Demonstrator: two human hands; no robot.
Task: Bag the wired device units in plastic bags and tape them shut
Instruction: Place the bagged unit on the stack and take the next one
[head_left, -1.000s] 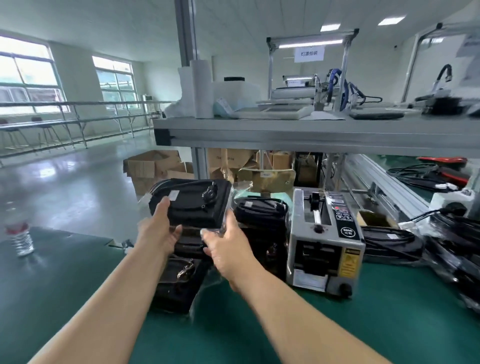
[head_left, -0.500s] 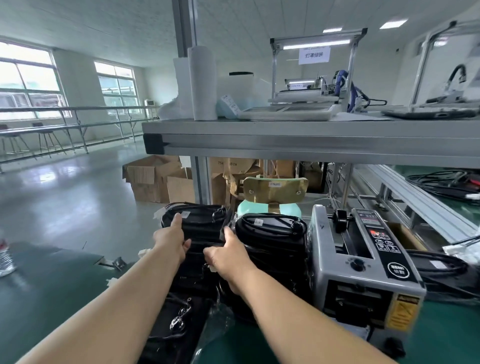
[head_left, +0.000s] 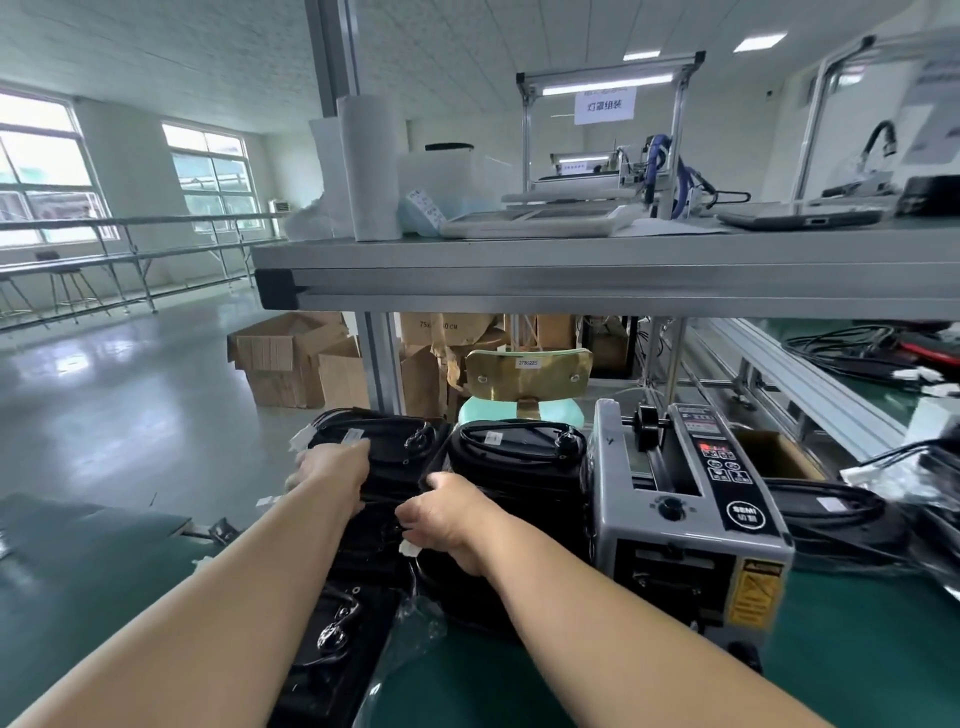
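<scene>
A black wired device unit in a clear bag (head_left: 387, 441) lies on top of the left stack of black units. My left hand (head_left: 332, 467) grips its left edge, thumb on top, with the fingertips blurred. My right hand (head_left: 447, 514) has its fingers curled over the near right edge of the same stack, just above a white connector (head_left: 408, 548). A second stack of bagged units (head_left: 519, 452) stands right beside it. Nearer to me lie more black units (head_left: 332, 649) and a crumpled clear bag (head_left: 413, 629).
A grey electric tape dispenser (head_left: 691, 499) stands right of the stacks on the green table (head_left: 857, 649). More wired units and cables (head_left: 831, 514) lie to its right. A metal shelf (head_left: 571, 275) runs overhead, and the table's edge (head_left: 104, 525) is at left.
The bagged unit that both hands held in the air came down onto the left stack. My right hand then slid lower along the front, and my view moved closer.
</scene>
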